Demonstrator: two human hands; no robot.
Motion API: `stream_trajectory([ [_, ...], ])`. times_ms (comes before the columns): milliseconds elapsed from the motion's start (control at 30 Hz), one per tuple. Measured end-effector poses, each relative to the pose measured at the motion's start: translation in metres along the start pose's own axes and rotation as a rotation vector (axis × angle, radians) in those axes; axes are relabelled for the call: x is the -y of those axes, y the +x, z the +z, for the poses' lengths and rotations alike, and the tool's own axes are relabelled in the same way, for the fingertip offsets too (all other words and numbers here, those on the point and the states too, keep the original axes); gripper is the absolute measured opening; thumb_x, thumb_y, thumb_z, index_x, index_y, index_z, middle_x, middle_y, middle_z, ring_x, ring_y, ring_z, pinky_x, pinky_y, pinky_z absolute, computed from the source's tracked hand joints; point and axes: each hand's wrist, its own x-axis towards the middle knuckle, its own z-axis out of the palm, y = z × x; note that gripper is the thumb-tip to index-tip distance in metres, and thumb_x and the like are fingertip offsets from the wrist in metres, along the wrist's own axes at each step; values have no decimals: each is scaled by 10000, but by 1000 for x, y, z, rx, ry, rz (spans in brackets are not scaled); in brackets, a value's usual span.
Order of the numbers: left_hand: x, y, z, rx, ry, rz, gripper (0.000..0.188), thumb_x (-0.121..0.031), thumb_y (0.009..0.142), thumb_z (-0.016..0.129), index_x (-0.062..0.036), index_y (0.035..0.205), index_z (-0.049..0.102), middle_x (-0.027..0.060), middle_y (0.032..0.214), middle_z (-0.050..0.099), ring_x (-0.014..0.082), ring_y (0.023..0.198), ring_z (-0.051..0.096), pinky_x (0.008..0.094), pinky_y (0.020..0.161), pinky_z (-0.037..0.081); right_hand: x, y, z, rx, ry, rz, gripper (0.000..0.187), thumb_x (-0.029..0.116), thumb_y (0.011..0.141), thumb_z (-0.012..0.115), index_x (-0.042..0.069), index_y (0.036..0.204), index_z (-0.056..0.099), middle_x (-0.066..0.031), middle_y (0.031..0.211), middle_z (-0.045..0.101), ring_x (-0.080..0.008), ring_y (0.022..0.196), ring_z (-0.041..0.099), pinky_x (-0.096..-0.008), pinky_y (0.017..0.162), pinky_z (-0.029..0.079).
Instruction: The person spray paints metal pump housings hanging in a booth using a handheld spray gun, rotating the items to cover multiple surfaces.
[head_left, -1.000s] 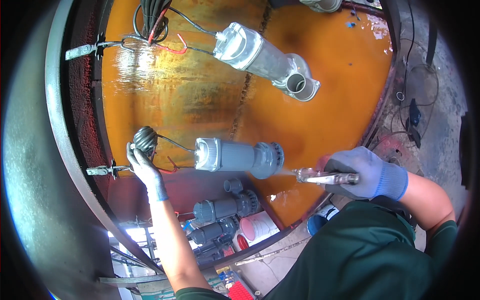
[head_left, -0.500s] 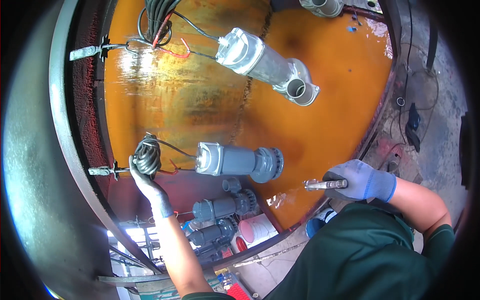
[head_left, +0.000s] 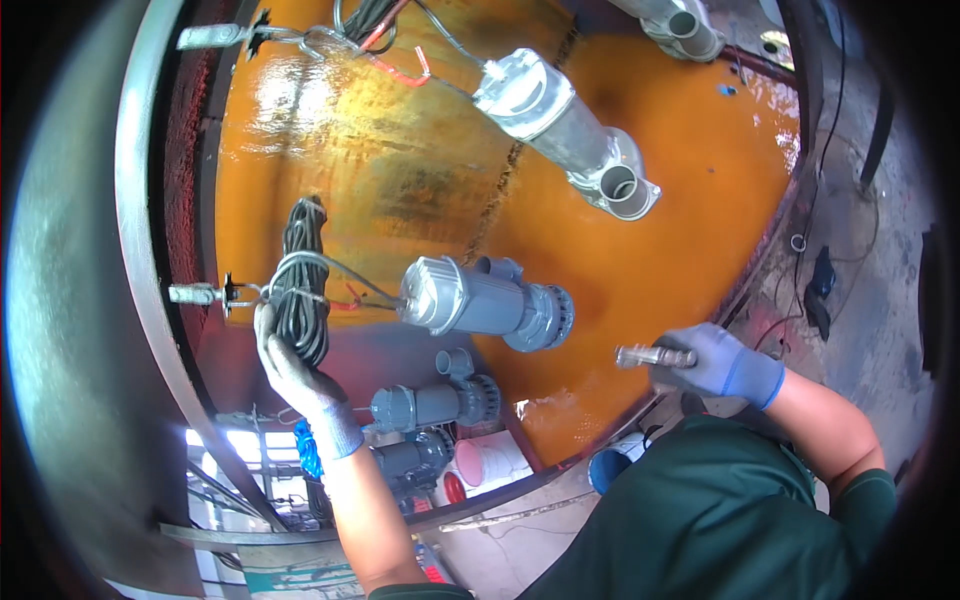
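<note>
A grey submersible pump point(head_left: 465, 297) hangs on its side in front of me, its cable running left to a bundled coil of dark cable point(head_left: 301, 290). My left hand point(head_left: 295, 372), in a grey-palmed glove, is closed against the near left side of that coil, fingers along it. My right hand point(head_left: 712, 362), gloved in blue-grey, is wrapped round a metal spray gun point(head_left: 655, 357), its front pointing left towards the pump. The gun's handle is hidden in the glove. Beyond hangs a bare silver pump point(head_left: 560, 120) with an open outlet.
An orange-coated booth wall point(head_left: 620, 270) stands behind the pumps. A metal hook point(head_left: 195, 293) holds the near pump's line. More grey pumps point(head_left: 430, 405) hang closer to me, beside a white bucket point(head_left: 495, 455) and a blue bucket point(head_left: 610, 468). A curved metal rail point(head_left: 140, 200) runs down the left.
The near pump has turned, and an outlet now shows on its far side. The cable coil appears longer and more upright, with my left hand still at it. My view has shifted; the spray gun stays in my right hand.
</note>
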Motion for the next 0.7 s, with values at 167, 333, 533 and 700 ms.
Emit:
stream_trajectory([
  [167, -10, -14, 2, -11, 61, 7, 513, -294, 1167, 415, 74, 1474, 597, 241, 1609, 534, 347, 1507, 499, 470, 1284, 331, 39, -5, -32, -311, 191, 30, 194, 193, 935, 757, 21, 996, 689, -190, 821, 721, -364, 760, 737, -429, 700, 557],
  [333, 14, -25, -5, -45, -220, -32, 427, -216, 1111, 546, 57, 1423, 644, 221, 1557, 577, 330, 1466, 527, 471, 1257, 374, 91, -18, -52, 106, -90, -222, 254, 225, 936, 805, 40, 1080, 708, -223, 938, 747, -436, 893, 733, -465, 767, 576],
  [533, 22, -37, -20, -51, -186, -60, 411, -161, 1087, 525, 61, 1410, 649, 218, 1532, 599, 329, 1452, 547, 454, 1249, 384, 197, -14, -76, -208, 19, -259, 210, 110, 961, 766, 1, 1132, 712, -83, 866, 736, -148, 768, 690, -334, 728, 552],
  [700, 33, -45, -36, -72, -134, -41, 408, -175, 1059, 551, 46, 1372, 690, 221, 1477, 648, 344, 1422, 581, 459, 1238, 399, 223, -14, -76, 83, -102, -429, 229, 134, 937, 797, 20, 1121, 722, -117, 876, 754, -249, 789, 747, -361, 750, 568],
])
